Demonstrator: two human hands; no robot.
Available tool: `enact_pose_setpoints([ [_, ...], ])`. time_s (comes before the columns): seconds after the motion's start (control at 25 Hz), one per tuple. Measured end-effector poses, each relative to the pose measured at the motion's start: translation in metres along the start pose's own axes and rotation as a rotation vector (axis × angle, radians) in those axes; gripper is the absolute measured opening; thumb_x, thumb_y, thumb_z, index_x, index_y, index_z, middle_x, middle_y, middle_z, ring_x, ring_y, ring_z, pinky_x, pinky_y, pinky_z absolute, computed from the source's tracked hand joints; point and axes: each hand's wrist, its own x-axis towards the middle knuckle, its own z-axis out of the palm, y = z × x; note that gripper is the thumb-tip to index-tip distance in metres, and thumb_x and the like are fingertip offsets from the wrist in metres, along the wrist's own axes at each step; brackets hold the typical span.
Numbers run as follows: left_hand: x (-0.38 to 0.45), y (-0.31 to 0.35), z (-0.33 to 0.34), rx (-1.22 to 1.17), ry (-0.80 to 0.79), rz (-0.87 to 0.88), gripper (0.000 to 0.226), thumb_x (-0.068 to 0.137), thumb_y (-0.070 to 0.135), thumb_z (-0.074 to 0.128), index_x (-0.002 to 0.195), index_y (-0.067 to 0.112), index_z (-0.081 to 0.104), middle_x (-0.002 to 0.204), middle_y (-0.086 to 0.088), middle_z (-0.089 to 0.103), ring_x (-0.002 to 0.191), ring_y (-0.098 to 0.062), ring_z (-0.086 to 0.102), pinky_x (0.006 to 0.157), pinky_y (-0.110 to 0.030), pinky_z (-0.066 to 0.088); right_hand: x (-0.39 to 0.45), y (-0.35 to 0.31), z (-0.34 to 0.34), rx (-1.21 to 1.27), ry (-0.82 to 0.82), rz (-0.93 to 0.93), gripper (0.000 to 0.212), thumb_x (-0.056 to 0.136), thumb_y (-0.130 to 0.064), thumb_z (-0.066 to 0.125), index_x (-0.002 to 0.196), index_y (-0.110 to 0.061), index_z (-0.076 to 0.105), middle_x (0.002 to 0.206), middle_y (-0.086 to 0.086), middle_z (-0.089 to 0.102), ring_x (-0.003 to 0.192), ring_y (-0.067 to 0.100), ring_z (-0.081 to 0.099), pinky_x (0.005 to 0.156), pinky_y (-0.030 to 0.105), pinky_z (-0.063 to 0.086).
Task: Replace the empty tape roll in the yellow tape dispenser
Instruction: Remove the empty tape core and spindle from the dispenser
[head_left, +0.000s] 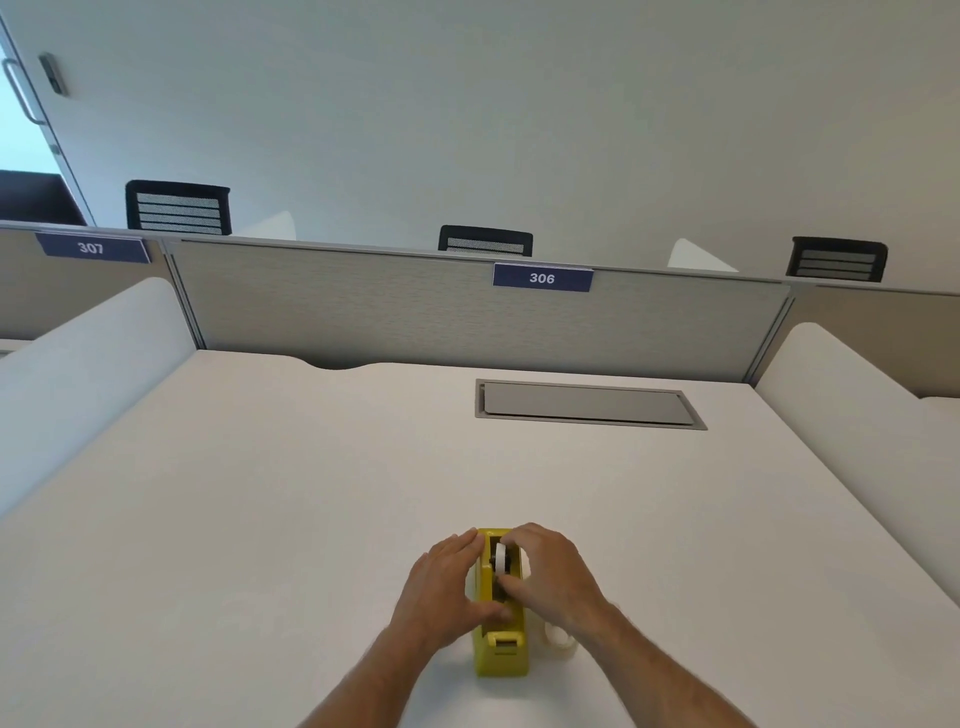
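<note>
Bracing the yellow tape dispenser (500, 649) near the desk's (260, 493) front edge, the left hand (447, 587) lies flat against its side; the right hand (545, 569) pinches the white roll (502, 558) in the cradle. Best lift straight up, base pinned.

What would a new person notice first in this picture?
The yellow tape dispenser stands out near the front edge of the white desk. The left hand steadies its side while the right hand reaches into it at a white roll. A blue sign "306" hangs on the partition behind.
</note>
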Motion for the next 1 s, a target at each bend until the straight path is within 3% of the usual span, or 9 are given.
enact_pose_setpoints([
  [0.2, 0.000, 0.001, 0.000, -0.029, 0.006, -0.010, 0.101, 0.069, 0.066, 0.073, 0.151, 0.031, 0.026, 0.159, 0.011, 0.028, 0.143, -0.012, 0.029, 0.116, -0.032, 0.029, 0.001, 0.003, 0.000, 0.089, -0.002, 0.014, 0.036, 0.075, -0.032, 0.076, 0.110, -0.026, 0.071, 0.109, -0.009, 0.067, 0.099, 0.010, 0.060, 0.088, 0.028, 0.053],
  [0.4, 0.000, 0.002, 0.000, -0.040, 0.001, -0.031, 0.102, 0.068, 0.066, 0.074, 0.150, 0.033, 0.025, 0.159, 0.013, 0.027, 0.142, -0.012, 0.031, 0.114, -0.033, 0.033, 0.002, 0.011, 0.001, 0.168, 0.054, 0.044, 0.014, 0.077, -0.027, 0.072, 0.090, -0.031, 0.071, 0.095, -0.015, 0.066, 0.091, 0.009, 0.061, 0.079, 0.029, 0.057],
  [0.52, 0.000, 0.002, 0.001, -0.049, 0.007, -0.035, 0.101, 0.067, 0.066, 0.074, 0.150, 0.034, 0.025, 0.158, 0.014, 0.028, 0.141, -0.012, 0.033, 0.112, -0.032, 0.034, 0.003, 0.011, -0.001, 0.080, -0.049, 0.014, 0.049, 0.068, -0.038, 0.073, 0.115, -0.036, 0.062, 0.108, -0.018, 0.060, 0.101, 0.004, 0.055, 0.082, 0.019, 0.049],
  [0.64, 0.001, 0.001, 0.001, -0.052, 0.002, -0.041, 0.102, 0.066, 0.066, 0.074, 0.150, 0.034, 0.025, 0.158, 0.014, 0.029, 0.141, -0.012, 0.033, 0.112, -0.032, 0.034, 0.006, 0.008, -0.001, -0.038, -0.123, -0.030, 0.066, 0.065, -0.046, 0.072, 0.128, -0.039, 0.053, 0.114, -0.017, 0.052, 0.105, 0.003, 0.049, 0.086, 0.023, 0.050],
  [0.84, 0.002, 0.002, -0.002, -0.035, -0.005, -0.033, 0.102, 0.062, 0.065, 0.075, 0.148, 0.038, 0.027, 0.155, 0.019, 0.031, 0.137, -0.011, 0.037, 0.106, -0.031, 0.037, 0.011, -0.001, 0.001, -0.239, -0.152, -0.066, 0.051, 0.072, -0.040, 0.069, 0.121, -0.034, 0.055, 0.115, -0.007, 0.047, 0.104, 0.013, 0.048, 0.078, 0.033, 0.055],
  [1.0, 0.002, 0.003, -0.003, -0.006, -0.021, -0.034, 0.098, 0.061, 0.069, 0.073, 0.145, 0.040, 0.031, 0.155, 0.020, 0.030, 0.136, -0.012, 0.037, 0.103, -0.034, 0.040, 0.013, -0.004, 0.002, -0.187, -0.103, -0.039, 0.034, 0.077, -0.034, 0.069, 0.110, -0.029, 0.064, 0.107, -0.007, 0.048, 0.098, 0.012, 0.050, 0.076, 0.030, 0.053],
])
